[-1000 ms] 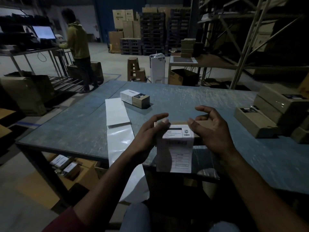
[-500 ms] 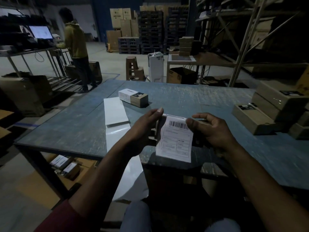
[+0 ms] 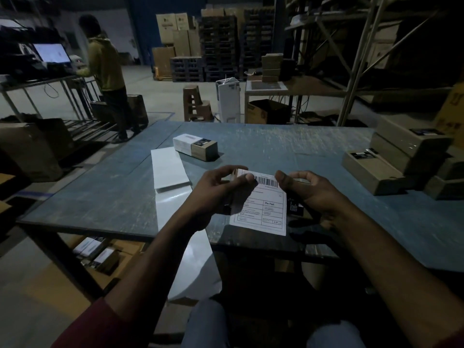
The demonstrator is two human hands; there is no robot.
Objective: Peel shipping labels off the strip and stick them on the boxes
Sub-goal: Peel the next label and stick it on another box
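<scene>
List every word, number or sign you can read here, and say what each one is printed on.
"Pre-Paid": on the shipping label over the box held in both hands.
"0.19": in a small field near that label's bottom edge; the unit after it is too small to read.
Barcode at the label's top: bars only, its digits are blurred.
Other lines on the label: too small to read.
Dark stickers on the stacked boxes and the round logos on the far cartons: unreadable.

You have one view only — the head camera, wide-angle, looking forward and down from close above your hands at the table (image 3: 313, 151) — with the warehouse floor beyond.
</scene>
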